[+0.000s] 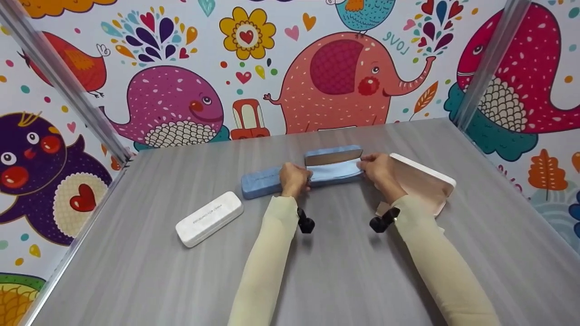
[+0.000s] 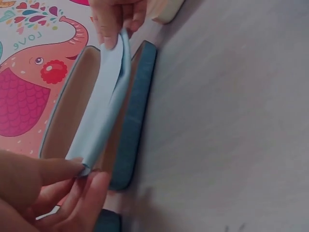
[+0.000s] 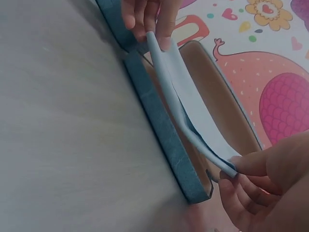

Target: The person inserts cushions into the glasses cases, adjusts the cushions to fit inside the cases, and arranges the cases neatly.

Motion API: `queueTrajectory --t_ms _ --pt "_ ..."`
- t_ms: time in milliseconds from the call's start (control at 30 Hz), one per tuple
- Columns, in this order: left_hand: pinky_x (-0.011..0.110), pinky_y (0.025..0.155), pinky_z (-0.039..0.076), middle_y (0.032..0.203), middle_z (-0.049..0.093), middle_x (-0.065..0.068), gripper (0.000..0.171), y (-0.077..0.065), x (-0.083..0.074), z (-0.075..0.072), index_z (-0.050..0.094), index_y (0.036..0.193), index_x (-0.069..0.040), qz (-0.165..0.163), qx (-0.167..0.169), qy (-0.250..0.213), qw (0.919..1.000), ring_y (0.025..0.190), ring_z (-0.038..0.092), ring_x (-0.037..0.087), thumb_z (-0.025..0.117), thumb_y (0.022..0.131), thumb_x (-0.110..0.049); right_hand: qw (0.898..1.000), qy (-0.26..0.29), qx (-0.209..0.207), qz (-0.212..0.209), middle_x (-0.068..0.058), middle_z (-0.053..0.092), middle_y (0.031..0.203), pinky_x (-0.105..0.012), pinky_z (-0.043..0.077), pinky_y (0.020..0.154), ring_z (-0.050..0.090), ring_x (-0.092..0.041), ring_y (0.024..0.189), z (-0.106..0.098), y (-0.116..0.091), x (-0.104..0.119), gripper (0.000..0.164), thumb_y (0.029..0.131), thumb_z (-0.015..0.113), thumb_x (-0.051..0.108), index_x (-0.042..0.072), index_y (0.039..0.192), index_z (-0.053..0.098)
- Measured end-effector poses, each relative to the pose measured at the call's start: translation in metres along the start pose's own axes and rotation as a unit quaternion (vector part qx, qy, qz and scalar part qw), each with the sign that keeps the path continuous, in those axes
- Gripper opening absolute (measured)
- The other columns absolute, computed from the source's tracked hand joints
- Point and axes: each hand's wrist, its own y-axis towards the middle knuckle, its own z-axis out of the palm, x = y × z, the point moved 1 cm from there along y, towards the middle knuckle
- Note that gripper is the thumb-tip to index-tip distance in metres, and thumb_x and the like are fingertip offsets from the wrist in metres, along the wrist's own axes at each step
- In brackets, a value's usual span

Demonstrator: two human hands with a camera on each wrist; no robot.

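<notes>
A folded light-blue cloth point(image 1: 335, 171) is stretched between the two hands, over an open blue glasses case point(image 3: 166, 140) with a tan lining. My left hand point(image 1: 294, 179) pinches one end of the cloth between thumb and fingers. At the other end, my right hand point(image 1: 379, 170) pinches it the same way. The case's lid point(image 1: 333, 155) stands raised at the back. In the left wrist view the cloth point(image 2: 104, 96) lies lengthwise along the case opening. A closed blue glasses case point(image 1: 260, 182) sits just left of the open one, partly behind my left hand.
To the left on the grey table point(image 1: 149, 280) lies a closed white glasses case point(image 1: 210, 219) with printed lettering. An open white case point(image 1: 421, 185) with a tan inside stands at the right, partly behind the right forearm. A patterned wall point(image 1: 253, 77) borders the table's back.
</notes>
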Motion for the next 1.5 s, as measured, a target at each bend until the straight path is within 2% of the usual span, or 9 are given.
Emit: queueTrajectory --t_ms 133,233,333,567,800,933,1033,1200,1500 --pt "0.027 0.041 0.049 0.054 0.063 0.005 0.003 -0.001 -0.001 0.004 0.070 0.072 -0.007 0.053 -0.049 0.049 0.9962 0.034 0.052 0.011 0.068 0.074 -0.007 0.999 -0.036 -0.034 -0.022 -0.012 0.063 0.100 -0.022 0.045 0.061 0.058 -0.018 0.080 0.003 0.003 -0.001 0.024 0.082 0.066 0.016 0.004 0.103 0.066" --pt "0.029 0.049 0.049 0.056 0.065 0.004 0.010 -0.001 -0.001 0.006 0.067 0.063 -0.010 0.093 -0.091 0.089 0.9874 0.043 0.057 0.014 0.067 0.073 -0.008 0.996 -0.063 -0.056 -0.044 -0.012 0.065 0.096 -0.019 0.041 0.061 0.056 -0.017 0.079 0.005 0.005 -0.002 0.022 0.079 0.068 0.017 0.004 0.097 0.068" --pt "0.034 0.057 0.050 0.056 0.065 0.004 0.015 0.000 -0.001 0.008 0.065 0.059 -0.011 0.116 -0.110 0.115 0.9804 0.053 0.061 0.018 0.066 0.074 -0.008 0.993 -0.079 -0.068 -0.054 -0.011 0.067 0.092 -0.020 0.040 0.063 0.056 -0.018 0.079 0.006 0.006 -0.002 0.020 0.077 0.069 0.017 0.004 0.093 0.068" --pt "0.035 0.059 0.050 0.055 0.064 0.002 0.021 0.001 0.000 0.011 0.062 0.056 -0.011 0.126 -0.113 0.146 0.9746 0.058 0.062 0.018 0.068 0.077 -0.010 0.992 -0.088 -0.077 -0.048 -0.008 0.065 0.084 -0.021 0.040 0.060 0.054 -0.018 0.076 0.010 0.010 -0.005 0.017 0.076 0.070 0.016 0.004 0.088 0.069" --pt "0.035 0.057 0.045 0.059 0.058 0.000 0.031 0.004 0.002 0.014 0.051 0.050 -0.012 0.157 -0.120 0.157 0.9676 0.058 0.047 0.016 0.067 0.076 -0.007 0.991 -0.085 -0.086 -0.061 -0.005 0.061 0.077 -0.022 0.039 0.058 0.052 -0.018 0.072 0.012 0.011 -0.006 0.013 0.076 0.070 0.014 0.004 0.084 0.068" --pt "0.035 0.058 0.046 0.059 0.058 0.001 0.033 0.004 0.003 0.016 0.048 0.049 -0.013 0.163 -0.127 0.162 0.9649 0.057 0.046 0.015 0.067 0.076 -0.006 0.989 -0.083 -0.093 -0.073 -0.003 0.061 0.072 -0.022 0.040 0.059 0.053 -0.019 0.071 0.013 0.012 -0.007 0.012 0.075 0.070 0.013 0.003 0.081 0.068" --pt "0.034 0.055 0.043 0.055 0.050 -0.001 0.039 0.003 0.003 0.016 0.040 0.047 -0.014 0.165 -0.127 0.164 0.9641 0.056 0.043 0.015 0.064 0.076 -0.004 0.989 -0.083 -0.099 -0.077 -0.004 0.062 0.072 -0.022 0.040 0.062 0.054 -0.019 0.073 0.014 0.011 -0.008 0.012 0.075 0.070 0.012 0.002 0.080 0.068" --pt "0.030 0.048 0.029 0.050 0.030 -0.003 0.046 0.001 0.002 0.015 0.026 0.047 -0.015 0.176 -0.120 0.167 0.9627 0.054 0.033 0.017 0.057 0.078 0.000 0.987 -0.089 -0.108 -0.080 -0.008 0.066 0.078 -0.023 0.040 0.062 0.055 -0.019 0.076 0.015 0.012 -0.009 0.013 0.076 0.069 0.013 0.002 0.081 0.070" --pt "0.027 0.046 0.021 0.049 0.028 -0.004 0.044 -0.001 0.001 0.009 0.028 0.046 -0.015 0.181 -0.106 0.148 0.9665 0.051 0.030 0.015 0.055 0.079 0.000 0.988 -0.100 -0.091 -0.076 -0.008 0.068 0.082 -0.020 0.039 0.061 0.056 -0.018 0.076 0.014 0.013 -0.010 0.013 0.076 0.070 0.014 0.003 0.084 0.071"
